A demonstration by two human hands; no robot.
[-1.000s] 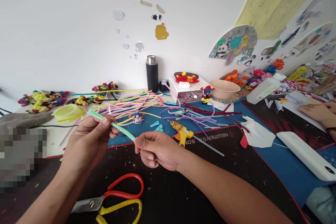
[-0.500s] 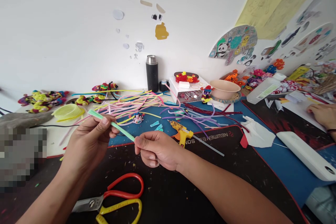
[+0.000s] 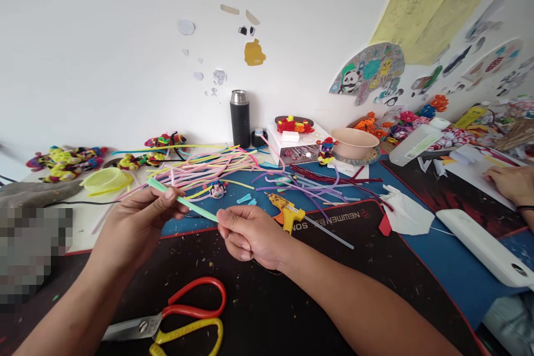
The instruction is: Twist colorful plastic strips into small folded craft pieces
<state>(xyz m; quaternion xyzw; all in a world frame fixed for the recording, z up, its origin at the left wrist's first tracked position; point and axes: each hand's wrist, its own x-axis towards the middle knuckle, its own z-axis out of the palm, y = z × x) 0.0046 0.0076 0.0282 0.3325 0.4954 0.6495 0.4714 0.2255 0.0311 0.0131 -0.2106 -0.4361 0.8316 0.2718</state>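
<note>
A pale green bundle of pipe cleaners (image 3: 199, 211) stretches between my two hands above the black mat. My left hand (image 3: 144, 219) pinches it near its upper left end, which sticks out past the thumb. At the lower right end, my right hand (image 3: 250, 236) grips it between thumb and curled fingers; that tip is hidden. Below my hands lie scissors (image 3: 189, 310) with one red and one yellow handle. Just beyond my right hand rests a yellow glue gun (image 3: 287, 212) with a clear glue stick in its back. Short blue pieces (image 3: 246, 199) lie close by.
Loose pink, yellow and purple pipe cleaners (image 3: 208, 164) spread behind my hands. Farther back stand a black thermos (image 3: 240, 119), a white box (image 3: 277, 150) and a beige bowl (image 3: 354, 143). At right are a white device (image 3: 479, 245) and another person's hand (image 3: 507, 181).
Both hands keep their hold on the green bundle, with only a slight shift of the left grip. The whole view has drifted a little.
</note>
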